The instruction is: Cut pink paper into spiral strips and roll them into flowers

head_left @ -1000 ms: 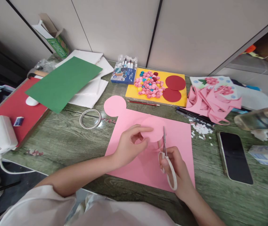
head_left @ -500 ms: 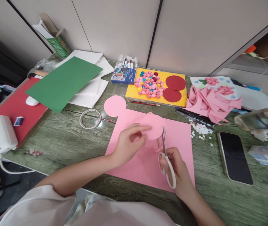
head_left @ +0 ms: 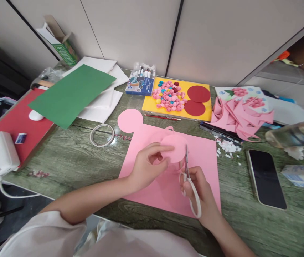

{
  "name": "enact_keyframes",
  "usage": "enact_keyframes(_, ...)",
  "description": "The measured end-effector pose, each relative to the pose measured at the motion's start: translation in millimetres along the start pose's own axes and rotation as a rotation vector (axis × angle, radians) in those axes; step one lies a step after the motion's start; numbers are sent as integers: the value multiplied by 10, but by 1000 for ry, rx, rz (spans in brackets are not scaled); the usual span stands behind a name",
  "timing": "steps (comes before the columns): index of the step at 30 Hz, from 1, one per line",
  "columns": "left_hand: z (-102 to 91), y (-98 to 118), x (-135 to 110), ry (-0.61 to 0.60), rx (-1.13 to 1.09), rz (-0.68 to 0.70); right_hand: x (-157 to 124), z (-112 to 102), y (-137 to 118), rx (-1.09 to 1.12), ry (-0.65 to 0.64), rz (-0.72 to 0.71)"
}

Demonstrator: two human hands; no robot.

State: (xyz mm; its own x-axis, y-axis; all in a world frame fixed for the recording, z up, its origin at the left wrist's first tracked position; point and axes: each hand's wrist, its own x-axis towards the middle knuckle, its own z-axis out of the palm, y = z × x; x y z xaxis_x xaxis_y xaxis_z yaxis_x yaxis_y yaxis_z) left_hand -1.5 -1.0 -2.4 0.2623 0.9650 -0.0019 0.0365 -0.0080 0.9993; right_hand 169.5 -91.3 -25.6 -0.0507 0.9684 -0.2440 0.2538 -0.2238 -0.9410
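Pinched in my left hand (head_left: 152, 162) is a pink paper circle (head_left: 175, 148), held above a pink sheet (head_left: 157, 192) that lies on the table. My right hand (head_left: 201, 191) grips white-handled scissors (head_left: 194, 200), whose blades point away from me and meet the circle's right edge. A thin curled strip of pink paper (head_left: 169, 129) shows behind the circle; part of it is hidden. Another pink circle (head_left: 130, 120) lies at the far left corner of the sheet.
Behind the sheet, a yellow sheet (head_left: 207, 114) bears small coloured balls and two red circles (head_left: 198, 94). Pink paper scraps (head_left: 242, 116), white bits (head_left: 228, 146) and a phone (head_left: 266, 178) lie at right. Leftward are a tape roll (head_left: 91, 135) and green paper (head_left: 74, 92).
My left hand has turned the pink circle and brought it slightly down toward me. The curled strip behind it shows more. The scissor handles have spread slightly.
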Motion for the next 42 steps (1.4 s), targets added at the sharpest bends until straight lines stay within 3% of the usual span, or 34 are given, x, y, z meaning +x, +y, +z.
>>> enact_keyframes(31, -4, -58, 18, 41, -75, 32, -7, -2, -40, 3, -33, 14)
enact_keyframes(42, -3, -21, 16, -30, 3, -6, 3, -2, -3, -2, -13, 0)
